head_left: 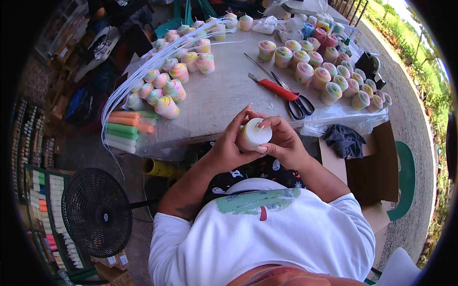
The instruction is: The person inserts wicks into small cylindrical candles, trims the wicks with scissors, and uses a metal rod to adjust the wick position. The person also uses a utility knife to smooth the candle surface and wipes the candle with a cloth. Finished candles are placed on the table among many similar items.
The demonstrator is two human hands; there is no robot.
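The short, white, cylindrical wax candle (254, 135) sits up off the worktop, cradled between both hands just in front of the person's lap. It is tipped so its flat, pale round face points up at the camera. Fingers (238, 125) wrap its sides, hiding them.

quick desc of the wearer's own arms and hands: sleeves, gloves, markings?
Both hands, left hand and right hand, are bare: no gloves, no rings or watch visible. The nails look long and pale. Both forearms are bare up to the short white T-shirt sleeves. A dark mark, possibly a tattoo, sits on the left forearm near the elbow.
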